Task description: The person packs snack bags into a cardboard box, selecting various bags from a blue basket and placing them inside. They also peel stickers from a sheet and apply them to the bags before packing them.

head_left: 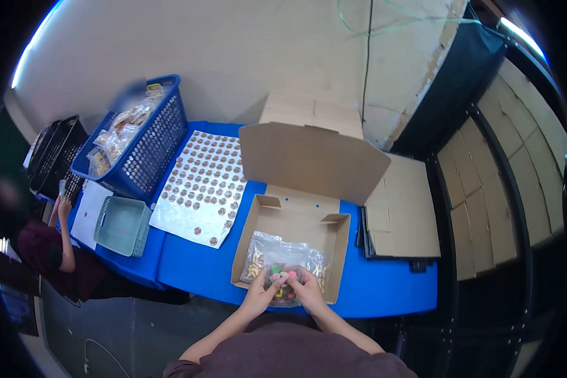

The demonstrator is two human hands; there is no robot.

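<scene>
Both hands meet over the front of an open cardboard box [302, 223]. My left hand [258, 297] and my right hand [307, 291] are closed on a clear plastic bag [286, 301] of colourful pieces, thumbs close together at its middle. Inside the box, behind and beside the held bag, lie clear bags with pale contents, one at the left [255, 261] and one at the right [319, 268], partly hidden by my right hand. The box's lid [309, 160] stands raised at the back.
Left of the box lie a sticker sheet [198, 183], a grey-green basket [123, 227] and a blue crate [151, 145] of bagged goods. Flat cardboard [403, 211] is stacked at the right. At the far left, another person [50, 252] holds a small item.
</scene>
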